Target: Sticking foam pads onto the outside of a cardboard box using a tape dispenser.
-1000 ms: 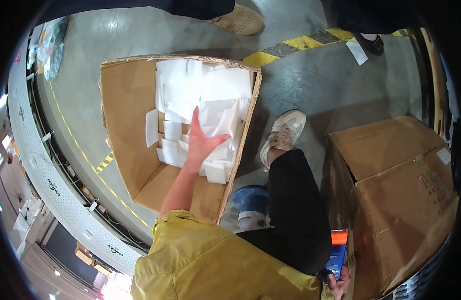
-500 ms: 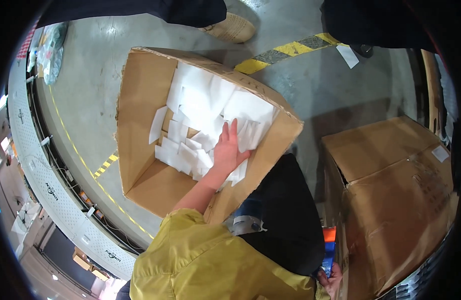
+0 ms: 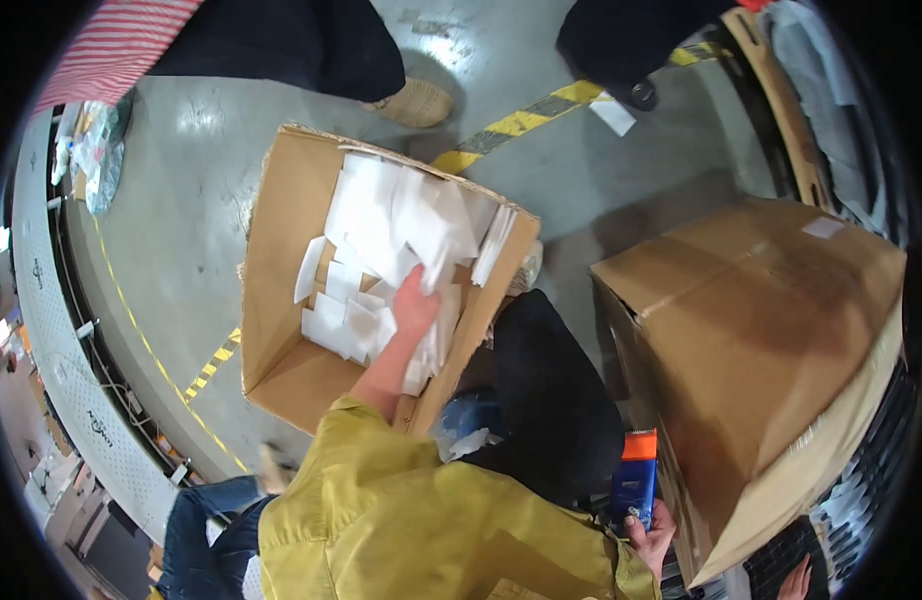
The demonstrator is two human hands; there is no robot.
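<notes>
My left hand (image 3: 415, 304) reaches into an open cardboard box (image 3: 271, 240). Its fingers are closed at the edge of a thin white sheet (image 3: 436, 225), with the fingertips partly hidden. Around it, many loose white sheets and flat white pieces (image 3: 356, 325) lie in the box, some standing against its right wall. At the lower right, my right hand (image 3: 653, 535) grips the bottom end of a flat blue packet with an orange top (image 3: 635, 485), held upright beside my dark trouser leg.
A large closed cardboard box (image 3: 761, 330) stands at the right. Another person's hand (image 3: 796, 578) shows at the lower right. Other people's dark-trousered legs (image 3: 281, 45) and jeans (image 3: 216, 530) are close by. A conveyor (image 3: 101, 410) curves along the left; striped tape (image 3: 521, 122) marks the floor.
My left hand has gone from spread fingers over the white sheets to closed fingers at one of them. The blue packet has risen further into view in my right hand. The view has shifted.
</notes>
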